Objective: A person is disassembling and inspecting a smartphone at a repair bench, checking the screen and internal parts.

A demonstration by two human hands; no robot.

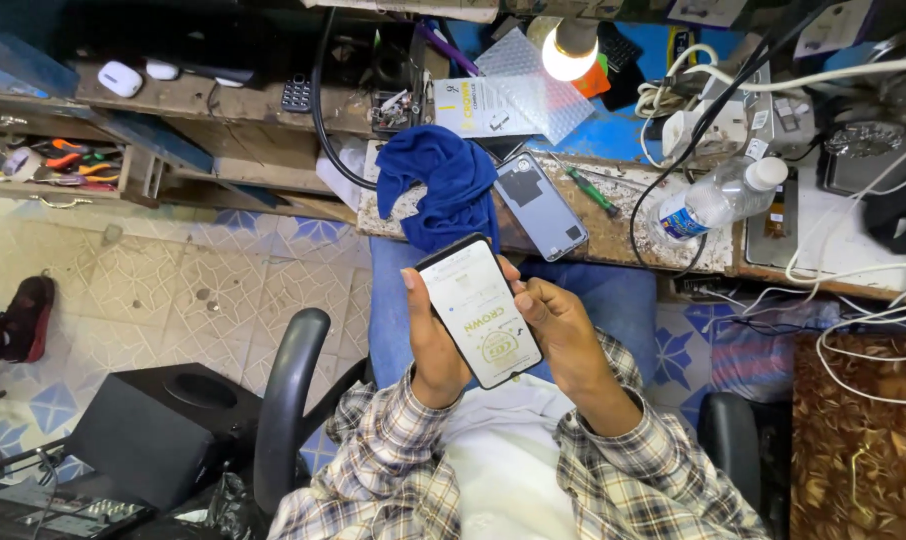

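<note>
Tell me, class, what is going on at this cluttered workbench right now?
A person seated in a chair holds a smartphone in both hands over their lap, its screen lit. The left hand grips one long edge and the right hand grips the other. On the workbench beyond lie a blue cloth, a grey phone back cover, a green-handled screwdriver and a plastic water bottle. A lit bulb hangs above the bench.

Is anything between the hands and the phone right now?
Nothing visible. The left hand and right hand both grip the phone directly by its edges, above the lap; the blue cloth lies apart on the bench.
</note>
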